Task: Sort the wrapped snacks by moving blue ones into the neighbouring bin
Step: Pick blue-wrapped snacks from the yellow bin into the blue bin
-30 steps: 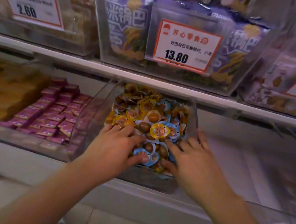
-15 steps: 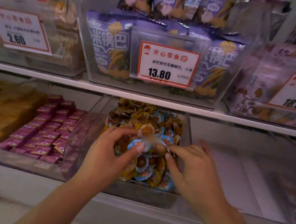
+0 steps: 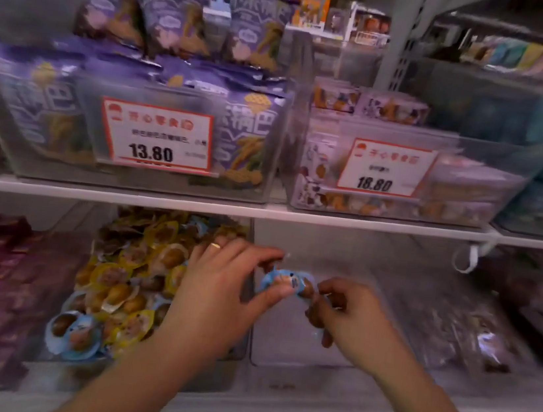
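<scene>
Head view: left hand (image 3: 217, 288) pinches blue snack (image 3: 282, 281) between thumb and fingers, over clear bin (image 3: 294, 361) right of mixed bin (image 3: 235, 367). Right hand (image 3: 348, 316) fingers curled, touching the snack's right end; grip unclear. Blue snacks (image 3: 77, 335) lie in the mixed bin's front.

From my feed, the blue snack (image 3: 282, 281) has a glossy, crinkled plastic wrapper. The pile (image 3: 129, 277) at lower centre shines the same way, in yellow and blue film. I read the bins (image 3: 271, 157) as clear, smooth hard plastic. The bags (image 3: 178, 13) at upper left look like slick printed foil. The price cards (image 3: 155, 137) seem matt paper. The shelf (image 3: 364, 222) edge is smooth white.
</scene>
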The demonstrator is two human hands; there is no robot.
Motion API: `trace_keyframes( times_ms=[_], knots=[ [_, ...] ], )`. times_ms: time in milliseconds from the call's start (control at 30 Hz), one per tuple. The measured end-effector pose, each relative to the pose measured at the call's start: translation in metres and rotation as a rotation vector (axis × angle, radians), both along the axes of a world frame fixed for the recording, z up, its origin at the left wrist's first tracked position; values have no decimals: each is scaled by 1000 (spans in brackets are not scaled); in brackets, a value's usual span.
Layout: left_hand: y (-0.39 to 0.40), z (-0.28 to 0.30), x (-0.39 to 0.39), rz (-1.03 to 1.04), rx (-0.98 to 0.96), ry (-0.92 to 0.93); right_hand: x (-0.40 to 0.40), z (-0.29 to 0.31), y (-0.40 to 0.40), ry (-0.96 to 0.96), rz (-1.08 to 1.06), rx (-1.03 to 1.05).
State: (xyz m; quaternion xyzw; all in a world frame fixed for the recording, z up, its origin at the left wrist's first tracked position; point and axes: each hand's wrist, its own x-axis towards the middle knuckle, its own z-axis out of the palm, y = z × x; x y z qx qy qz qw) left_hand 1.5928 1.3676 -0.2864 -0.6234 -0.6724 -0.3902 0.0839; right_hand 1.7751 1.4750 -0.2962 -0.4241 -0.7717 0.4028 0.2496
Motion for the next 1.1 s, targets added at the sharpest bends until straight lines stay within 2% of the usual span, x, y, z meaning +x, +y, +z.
trace_keyframes(
  times_ms=[67, 167, 233, 333, 433, 500, 600, 667, 800, 933, 1100],
  knots=[
    [13, -7, 11, -16, -51, 200, 24, -9, 12, -85, 13, -80],
    [23, -20, 21, -20, -241, 251, 39, -20, 23, -33, -2, -134],
    [23, -24, 20, -28, -247, 212, 42, -23, 29, -12, -29, -76],
    [12, -18, 4, -49, -75, 17, 44, -19, 37, 20, -70, 57],
    [-13, -17, -26, 36, 14, -111, 31, -10, 34, 115, -91, 161],
    [-37, -20, -45, 116, 24, -143, 11, -4, 20, 163, -53, 226],
    [-70, -33, -69, 186, -4, -63, -25, 7, -13, 158, 89, 424],
    [-86, -41, -80, 201, -79, 21, -49, 11, -36, 61, 228, 556],
    [-103, -47, -93, 210, -271, 180, -85, 4, -59, -254, 430, 731],
    [-98, -44, -95, 264, -359, 186, -111, -5, -56, -596, 423, 886],
    [-72, -43, -90, 270, -486, 254, -128, -4, -49, -805, 403, 951]
  ],
)
